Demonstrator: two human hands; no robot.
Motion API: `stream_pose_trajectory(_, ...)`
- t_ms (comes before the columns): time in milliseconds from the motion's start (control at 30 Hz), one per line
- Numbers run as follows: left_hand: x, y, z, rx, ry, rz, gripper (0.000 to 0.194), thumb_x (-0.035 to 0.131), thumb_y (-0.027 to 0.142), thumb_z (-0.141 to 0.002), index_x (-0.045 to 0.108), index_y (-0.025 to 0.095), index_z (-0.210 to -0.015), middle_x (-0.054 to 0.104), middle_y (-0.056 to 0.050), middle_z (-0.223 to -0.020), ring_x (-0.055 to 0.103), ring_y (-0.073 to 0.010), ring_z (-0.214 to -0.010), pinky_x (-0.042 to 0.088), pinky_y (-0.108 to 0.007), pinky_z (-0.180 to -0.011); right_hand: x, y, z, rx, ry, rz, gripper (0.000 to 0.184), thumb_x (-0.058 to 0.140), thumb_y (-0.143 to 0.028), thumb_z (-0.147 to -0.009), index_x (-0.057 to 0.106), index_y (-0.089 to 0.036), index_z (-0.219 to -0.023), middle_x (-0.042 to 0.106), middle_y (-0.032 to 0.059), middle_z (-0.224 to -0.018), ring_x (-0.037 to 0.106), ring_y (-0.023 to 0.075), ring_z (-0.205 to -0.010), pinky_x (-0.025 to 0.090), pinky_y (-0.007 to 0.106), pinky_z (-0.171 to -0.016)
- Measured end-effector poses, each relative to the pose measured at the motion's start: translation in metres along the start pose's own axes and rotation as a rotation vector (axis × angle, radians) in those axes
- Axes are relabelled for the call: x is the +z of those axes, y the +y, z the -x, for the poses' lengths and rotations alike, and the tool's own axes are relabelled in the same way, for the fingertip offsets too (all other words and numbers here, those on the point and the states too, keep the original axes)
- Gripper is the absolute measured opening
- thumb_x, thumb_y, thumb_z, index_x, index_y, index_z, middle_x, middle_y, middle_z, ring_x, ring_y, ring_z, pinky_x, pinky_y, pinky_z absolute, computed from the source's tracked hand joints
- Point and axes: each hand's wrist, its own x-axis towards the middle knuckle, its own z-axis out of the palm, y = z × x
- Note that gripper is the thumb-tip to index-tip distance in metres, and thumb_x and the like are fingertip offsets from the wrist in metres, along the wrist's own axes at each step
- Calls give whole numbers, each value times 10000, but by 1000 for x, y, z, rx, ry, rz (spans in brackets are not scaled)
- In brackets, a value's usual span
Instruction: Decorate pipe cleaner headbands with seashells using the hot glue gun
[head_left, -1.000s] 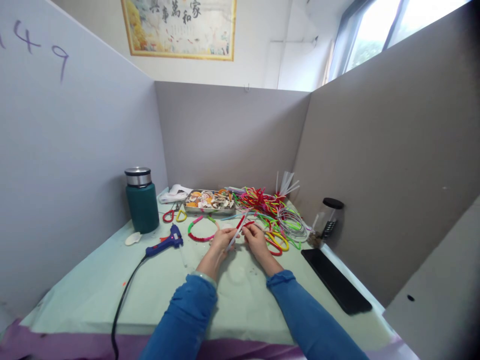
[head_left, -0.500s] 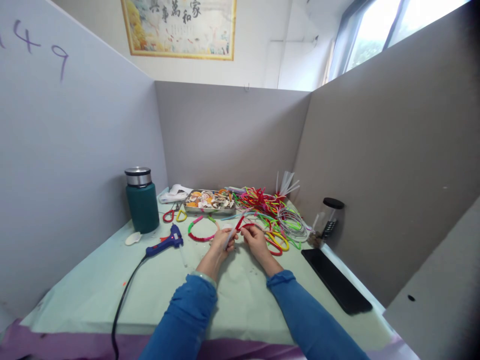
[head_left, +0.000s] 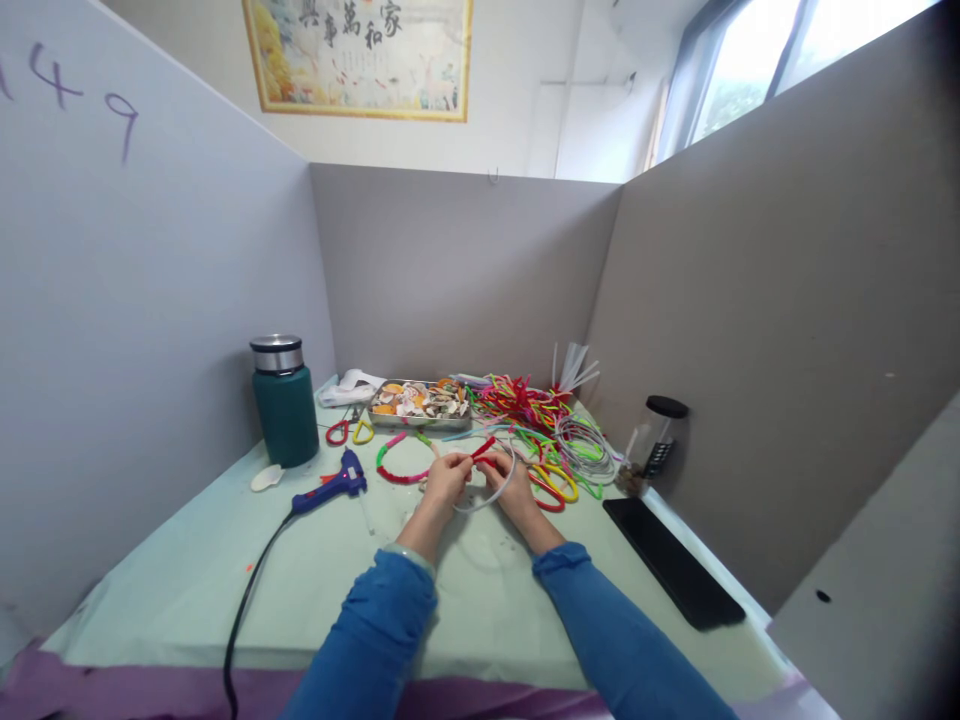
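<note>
Over the middle of the table, my left hand [head_left: 448, 482] pinches a red pipe cleaner [head_left: 485, 446] between its fingertips. My right hand [head_left: 511, 488] is closed on the same pipe cleaner just to the right, the fingertips of both hands nearly touching. A pale, thin flexible tube [head_left: 491, 497] curves in a loop below and in front of the right fingers; its ends are hidden by the hands. Left of my left hand lies a ring wrapped in green, pink and red [head_left: 405, 478]. Beyond my right hand rest red and yellow loops [head_left: 559, 485].
A blue glue gun [head_left: 330, 487] with a black cord lies left, near a green bottle [head_left: 285, 415] and scissors [head_left: 350, 432]. A metal tray of shells [head_left: 420, 420] and a heap of coloured pipe cleaners [head_left: 525, 400] stand behind. A black slab [head_left: 671, 562] and a jar [head_left: 654, 445] are right.
The pale tube has swung from upright beside my left hand into a loop in front of my right hand. The red pipe cleaner now slants up to the right between my fingertips.
</note>
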Motion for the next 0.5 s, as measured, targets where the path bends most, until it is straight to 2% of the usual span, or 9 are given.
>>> stream_pose_trajectory(100, -1, 1, 0, -58, -40, 66, 199, 680, 275, -721, 535, 143, -695, 447, 71, -453, 235, -12, -296, 122, -180, -331, 1, 0, 0, -27, 42, -23, 173, 589, -327, -787, 699, -194, -774, 625, 27, -692, 554, 175, -658, 434, 277, -594)
stream_pose_trajectory(233, -2, 4, 2, -129, -95, 174, 188, 669, 255, -725, 514, 150, -706, 434, 70, -458, 258, -15, -309, 131, -168, -328, 4, -1, 0, 42, 95, -107, 167, 619, -357, -761, 652, -194, -755, 560, -8, -620, 484, 140, -554, 392, 258, -521)
stream_pose_trajectory(367, -4, 8, 4, -165, -193, 255, 153, 638, 208, -728, 494, 154, -720, 459, 61, -490, 232, -1, -311, 136, -145, -323, 5, -4, -1, 134, 78, -246, 207, 658, -393, -737, 601, -197, -773, 534, -32, -621, 433, 108, -494, 350, 240, -466)
stream_pose_trajectory(500, -6, 8, 5, -192, -247, 247, 105, 611, 170, -730, 512, 146, -755, 464, 57, -482, 224, 0, -301, 134, -134, -313, 2, -8, -1, 202, 13, -334, 225, 691, -384, -706, 569, -199, -751, 489, -53, -589, 399, 92, -479, 316, 229, -451)
